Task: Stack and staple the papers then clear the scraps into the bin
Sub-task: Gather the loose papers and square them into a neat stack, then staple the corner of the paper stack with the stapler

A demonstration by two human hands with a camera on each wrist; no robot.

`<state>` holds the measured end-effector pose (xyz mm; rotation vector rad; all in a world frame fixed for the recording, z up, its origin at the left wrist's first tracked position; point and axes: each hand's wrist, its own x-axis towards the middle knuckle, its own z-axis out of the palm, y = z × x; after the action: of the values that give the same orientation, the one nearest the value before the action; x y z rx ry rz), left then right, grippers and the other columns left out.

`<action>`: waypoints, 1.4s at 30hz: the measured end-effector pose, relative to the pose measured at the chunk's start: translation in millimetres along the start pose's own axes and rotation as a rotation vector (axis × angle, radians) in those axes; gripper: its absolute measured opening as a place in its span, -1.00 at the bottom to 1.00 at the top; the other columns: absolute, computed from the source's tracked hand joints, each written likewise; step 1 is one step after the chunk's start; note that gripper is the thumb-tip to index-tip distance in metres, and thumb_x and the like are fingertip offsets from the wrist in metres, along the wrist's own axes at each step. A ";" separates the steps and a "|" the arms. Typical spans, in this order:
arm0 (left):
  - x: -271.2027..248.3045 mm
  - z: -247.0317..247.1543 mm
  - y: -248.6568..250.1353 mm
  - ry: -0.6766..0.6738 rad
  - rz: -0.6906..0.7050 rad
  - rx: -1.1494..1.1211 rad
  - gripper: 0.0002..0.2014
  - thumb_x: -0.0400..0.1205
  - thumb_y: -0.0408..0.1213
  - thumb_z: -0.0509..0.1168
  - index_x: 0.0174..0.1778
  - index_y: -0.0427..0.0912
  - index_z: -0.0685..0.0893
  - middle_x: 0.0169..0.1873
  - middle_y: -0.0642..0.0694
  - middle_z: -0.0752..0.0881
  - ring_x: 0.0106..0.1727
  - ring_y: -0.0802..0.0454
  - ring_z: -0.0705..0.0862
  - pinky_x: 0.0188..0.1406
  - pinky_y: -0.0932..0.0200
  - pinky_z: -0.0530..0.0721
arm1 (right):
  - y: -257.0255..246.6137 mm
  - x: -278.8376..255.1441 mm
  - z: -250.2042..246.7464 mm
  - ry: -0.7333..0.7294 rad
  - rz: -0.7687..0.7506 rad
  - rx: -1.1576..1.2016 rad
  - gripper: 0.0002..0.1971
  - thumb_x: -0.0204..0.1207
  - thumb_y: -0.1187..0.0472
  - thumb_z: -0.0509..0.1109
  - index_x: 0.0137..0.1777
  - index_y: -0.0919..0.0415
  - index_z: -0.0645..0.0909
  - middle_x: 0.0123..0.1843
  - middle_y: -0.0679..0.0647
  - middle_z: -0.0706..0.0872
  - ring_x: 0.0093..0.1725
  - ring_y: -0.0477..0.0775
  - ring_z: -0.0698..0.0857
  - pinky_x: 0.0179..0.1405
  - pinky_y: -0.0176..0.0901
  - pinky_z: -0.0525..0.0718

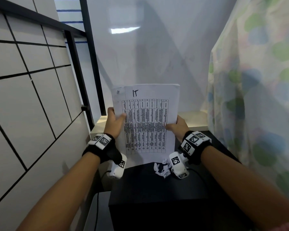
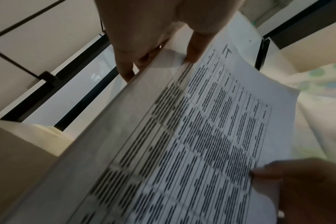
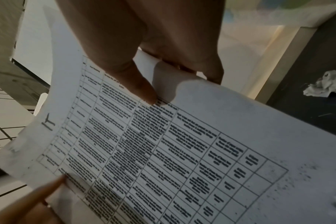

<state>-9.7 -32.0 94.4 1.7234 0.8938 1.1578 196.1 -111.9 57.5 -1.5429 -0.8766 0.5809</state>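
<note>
A stack of white papers (image 1: 147, 120) printed with a black table and a handwritten mark at the top stands upright over a black table (image 1: 157, 189). My left hand (image 1: 115, 121) pinches its left edge, thumb on the front and fingers behind. My right hand (image 1: 176, 126) pinches the right edge the same way. The left wrist view shows the papers (image 2: 201, 136) edge-on with my left hand's fingers (image 2: 126, 72) behind them. In the right wrist view my right thumb presses the printed papers (image 3: 163, 151). A crumpled paper scrap (image 1: 162, 168) lies on the table below the stack.
A white tiled wall (image 1: 23, 97) with a black frame stands on the left. A patterned curtain (image 1: 257, 80) hangs on the right. A pale ledge (image 1: 193, 120) runs behind the black table. The crumpled scrap (image 3: 324, 86) sits on the dark tabletop.
</note>
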 end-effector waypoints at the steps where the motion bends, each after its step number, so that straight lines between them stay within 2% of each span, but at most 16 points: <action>1: 3.4 -0.9 4.4 0.006 0.019 0.000 -0.61 0.71 -0.36 0.13 0.45 -0.36 0.27 0.09 -0.02 0.53 0.14 0.08 0.48 0.15 0.17 0.47 | -0.3 -1.6 -0.6 -0.007 0.004 -0.023 -0.53 0.37 0.56 0.37 0.31 0.38 0.51 0.29 0.35 0.66 0.29 0.34 0.64 0.35 0.28 0.58; 4: 11.0 -0.5 9.8 0.019 0.055 0.031 -0.64 0.71 -0.39 0.13 0.41 -0.39 0.31 0.13 -0.12 0.51 0.15 0.07 0.47 0.13 0.21 0.44 | 3.9 -9.6 -7.2 -0.046 0.040 -0.162 -0.52 0.45 0.47 0.38 0.38 0.39 0.43 0.32 0.33 0.64 0.32 0.31 0.62 0.34 0.13 0.59; 7: 15.5 -0.6 4.7 0.026 0.053 0.024 -0.81 0.71 -0.39 0.14 0.23 -0.22 0.37 0.10 -0.10 0.49 0.15 0.06 0.46 0.24 0.12 0.45 | 22.2 -21.2 -25.4 -0.056 0.108 -0.347 -0.56 0.48 0.36 0.40 0.35 0.31 0.43 0.22 0.25 0.63 0.32 0.27 0.60 0.22 -0.03 0.59; 9: 17.1 0.2 2.2 0.031 0.063 0.015 -0.85 0.71 -0.39 0.14 0.13 -0.14 0.32 0.09 -0.10 0.48 0.16 0.07 0.45 0.25 0.13 0.43 | 36.8 -27.2 -48.5 0.004 0.115 -0.650 -0.58 0.44 0.24 0.43 0.31 0.18 0.49 0.29 0.20 0.58 0.35 0.23 0.53 0.30 0.00 0.57; 11: 17.1 1.6 1.7 0.038 0.069 0.018 -0.84 0.71 -0.38 0.14 0.15 -0.13 0.33 0.09 -0.09 0.47 0.15 0.07 0.43 0.20 0.17 0.40 | 47.8 -33.2 -77.3 0.032 0.140 -0.940 -0.55 0.41 0.17 0.44 0.31 0.10 0.48 0.34 0.19 0.53 0.37 0.24 0.49 0.36 0.09 0.54; 14: 19.1 1.7 -0.4 0.044 0.069 0.031 -0.84 0.71 -0.35 0.14 0.17 -0.13 0.36 0.05 -0.07 0.49 0.15 0.06 0.44 0.22 0.11 0.42 | 56.9 -43.8 -121.1 0.063 0.249 -1.117 -0.51 0.39 0.14 0.48 0.31 0.12 0.45 0.34 0.19 0.54 0.33 0.24 0.54 0.32 0.03 0.57; 16: 21.6 0.9 -3.6 0.050 0.070 0.039 -0.85 0.70 -0.33 0.15 0.11 -0.11 0.32 -0.01 -0.03 0.52 0.15 0.06 0.44 0.33 0.00 0.45 | 62.0 -53.2 -145.4 0.059 0.359 -1.142 -0.47 0.39 0.09 0.49 0.32 0.16 0.43 0.34 0.18 0.56 0.32 0.23 0.58 0.25 -0.05 0.56; 19: 22.4 1.5 -5.2 0.052 0.073 0.042 -0.84 0.70 -0.32 0.15 0.10 -0.09 0.30 0.10 -0.08 0.48 0.17 0.05 0.44 0.40 0.00 0.42 | 70.5 -68.1 -167.2 0.008 0.502 -1.151 -0.36 0.34 0.03 0.54 0.36 0.22 0.41 0.35 0.22 0.57 0.32 0.25 0.60 0.13 -0.06 0.58; 21: 21.9 2.3 -4.6 0.058 0.073 0.040 -0.84 0.70 -0.32 0.15 0.10 -0.09 0.29 0.11 -0.08 0.47 0.16 0.06 0.43 0.40 0.03 0.42 | 76.7 -74.7 -172.2 -0.010 0.541 -1.167 -0.33 0.31 0.05 0.57 0.36 0.25 0.42 0.35 0.24 0.59 0.31 0.25 0.61 -0.02 -0.12 0.55; 23: 21.8 2.8 -4.3 0.062 0.072 0.047 -0.85 0.70 -0.31 0.15 0.09 -0.10 0.29 0.10 -0.08 0.47 0.15 0.06 0.43 0.39 0.02 0.43 | 81.6 -77.5 -172.8 0.007 0.534 -1.189 -0.35 0.31 0.04 0.56 0.35 0.26 0.43 0.32 0.25 0.61 0.28 0.25 0.64 -0.05 -0.14 0.55; 26: 20.7 2.4 -3.8 0.067 0.068 0.045 -0.85 0.70 -0.32 0.15 0.12 -0.08 0.31 0.10 -0.07 0.48 0.15 0.07 0.44 0.37 0.04 0.44 | 88.5 -76.5 -168.2 0.063 0.541 -1.233 -0.37 0.34 0.00 0.50 0.35 0.28 0.47 0.30 0.27 0.64 0.26 0.28 0.66 0.16 -0.05 0.66; 30: 18.5 2.0 -0.5 0.063 0.044 0.018 -0.68 0.71 -0.34 0.13 0.39 -0.29 0.39 0.10 -0.08 0.48 0.14 0.05 0.46 0.21 0.15 0.44 | 95.3 -80.2 -160.9 0.136 0.547 -1.436 -0.49 0.54 -0.04 0.34 0.39 0.25 0.46 0.44 0.24 0.48 0.47 0.24 0.43 0.44 -0.07 0.42; 32: 18.7 1.6 0.4 0.063 0.041 0.022 -0.69 0.71 -0.34 0.12 0.38 -0.28 0.38 0.10 -0.09 0.48 0.14 0.04 0.46 0.21 0.14 0.44 | 97.6 -81.6 -159.5 0.163 0.517 -1.469 -0.46 0.55 -0.07 0.30 0.42 0.24 0.43 0.45 0.20 0.47 0.48 0.22 0.40 0.47 -0.09 0.36; 36: 19.0 1.9 0.8 0.064 0.048 0.032 -0.70 0.71 -0.36 0.12 0.36 -0.33 0.37 0.09 -0.09 0.48 0.12 0.04 0.46 0.25 0.13 0.46 | 101.4 -79.3 -159.5 0.133 0.571 -1.351 -0.38 0.50 0.03 0.38 0.48 0.27 0.29 0.48 0.26 0.39 0.46 0.30 0.46 0.41 0.02 0.46; 39: 18.2 1.5 1.8 0.056 0.075 0.019 -0.81 0.71 -0.39 0.11 0.19 -0.12 0.31 0.10 -0.09 0.47 0.13 0.06 0.45 0.24 0.18 0.43 | 90.2 -71.7 -160.1 0.149 0.512 -1.213 -0.39 0.53 0.09 0.35 0.47 0.35 0.23 0.48 0.34 0.35 0.43 0.35 0.49 0.35 0.06 0.53; 42: 15.1 2.5 5.3 0.044 0.099 0.015 -0.70 0.71 -0.42 0.09 0.37 -0.23 0.31 0.14 -0.04 0.42 0.17 0.10 0.40 0.20 0.27 0.35 | 55.0 -62.3 -157.7 0.218 0.354 -1.017 -0.50 0.58 0.10 0.30 0.38 0.43 0.35 0.35 0.37 0.51 0.31 0.35 0.58 0.21 0.01 0.56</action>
<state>-2.1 -21.3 103.8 1.7779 0.8539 1.2617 293.7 -256.9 22.7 -2.6610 -0.7594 0.1759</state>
